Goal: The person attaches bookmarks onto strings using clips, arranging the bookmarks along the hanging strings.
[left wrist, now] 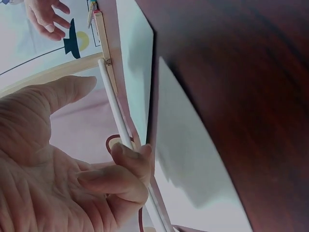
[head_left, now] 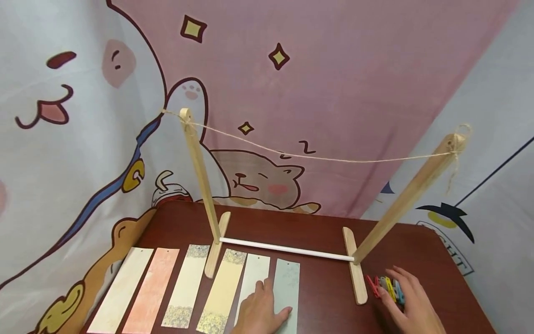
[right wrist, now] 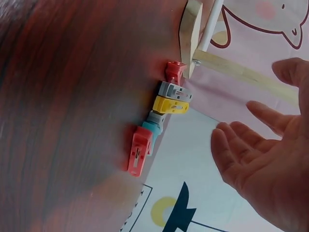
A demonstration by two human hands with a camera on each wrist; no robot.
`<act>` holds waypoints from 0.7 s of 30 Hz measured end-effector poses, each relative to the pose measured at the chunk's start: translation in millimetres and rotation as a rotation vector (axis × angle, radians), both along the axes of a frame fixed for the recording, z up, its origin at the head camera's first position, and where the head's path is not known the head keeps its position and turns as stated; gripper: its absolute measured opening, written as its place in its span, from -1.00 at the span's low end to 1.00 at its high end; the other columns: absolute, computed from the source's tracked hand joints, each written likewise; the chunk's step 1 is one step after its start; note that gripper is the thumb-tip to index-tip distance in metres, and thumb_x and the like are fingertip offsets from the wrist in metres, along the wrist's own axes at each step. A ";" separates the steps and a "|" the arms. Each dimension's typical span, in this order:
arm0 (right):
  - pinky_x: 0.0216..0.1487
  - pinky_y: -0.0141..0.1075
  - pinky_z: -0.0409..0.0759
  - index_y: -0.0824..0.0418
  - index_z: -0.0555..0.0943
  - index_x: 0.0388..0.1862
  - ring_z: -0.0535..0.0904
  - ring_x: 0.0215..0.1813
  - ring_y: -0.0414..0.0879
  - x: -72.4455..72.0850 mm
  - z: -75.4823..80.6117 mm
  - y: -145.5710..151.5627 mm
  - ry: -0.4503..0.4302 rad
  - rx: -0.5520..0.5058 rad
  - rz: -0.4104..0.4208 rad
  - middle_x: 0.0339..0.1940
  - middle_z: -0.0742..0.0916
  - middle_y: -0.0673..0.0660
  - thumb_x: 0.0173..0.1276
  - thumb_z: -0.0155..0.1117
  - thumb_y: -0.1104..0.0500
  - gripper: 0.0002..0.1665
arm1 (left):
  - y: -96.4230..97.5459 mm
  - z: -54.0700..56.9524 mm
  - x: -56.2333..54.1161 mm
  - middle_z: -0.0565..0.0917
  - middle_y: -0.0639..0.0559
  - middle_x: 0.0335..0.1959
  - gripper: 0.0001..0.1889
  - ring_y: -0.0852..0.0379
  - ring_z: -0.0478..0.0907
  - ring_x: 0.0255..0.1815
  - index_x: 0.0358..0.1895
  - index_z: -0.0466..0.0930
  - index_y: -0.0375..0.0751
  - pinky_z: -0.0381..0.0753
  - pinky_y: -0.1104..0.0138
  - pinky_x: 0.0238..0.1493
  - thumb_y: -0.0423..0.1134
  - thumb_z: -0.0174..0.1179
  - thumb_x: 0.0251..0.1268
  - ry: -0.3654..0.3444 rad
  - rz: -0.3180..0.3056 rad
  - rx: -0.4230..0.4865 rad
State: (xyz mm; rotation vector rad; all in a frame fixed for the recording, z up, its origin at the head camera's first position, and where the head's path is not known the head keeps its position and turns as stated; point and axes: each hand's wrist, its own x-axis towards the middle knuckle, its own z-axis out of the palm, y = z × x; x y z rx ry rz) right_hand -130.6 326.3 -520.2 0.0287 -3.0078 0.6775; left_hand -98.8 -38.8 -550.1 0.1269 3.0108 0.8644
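My left hand [head_left: 259, 311] is over a pale white paper strip [head_left: 254, 264], its fingers loosely bent and fingertips close to the strip. Its thumb overlaps the neighbouring pale blue-green strip [head_left: 288, 278] in the head view. In the left wrist view, nothing lies between thumb and fingers. My right hand [head_left: 415, 304] hovers beside a small row of plastic clothespins [head_left: 389, 287]. From the right wrist, red, grey, yellow [right wrist: 171, 105] and teal clothespins show on the table, with the relaxed fingers [right wrist: 227, 154] apart from them.
More strips lie left: yellow [head_left: 221, 287], cream with patterned ends [head_left: 186, 283], pink [head_left: 154, 283] and off-white [head_left: 123, 283]. Behind stands a wooden frame with two posts [head_left: 200, 181], a white bottom rod [head_left: 288, 249] and sagging twine [head_left: 292, 156]. A printed cloth [head_left: 354, 69] hangs behind the table.
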 end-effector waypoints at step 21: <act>0.31 0.57 0.32 0.53 0.09 0.63 0.29 0.39 0.61 -5.1 -24.5 30.1 -0.214 0.018 -0.064 0.48 0.22 0.67 0.62 0.19 -0.40 0.17 | 7.7 -10.2 -3.5 0.60 -0.17 -0.35 -0.03 -0.18 0.66 -0.48 0.08 0.53 -0.47 0.64 0.03 -0.47 0.29 0.74 -0.13 0.026 0.031 -0.163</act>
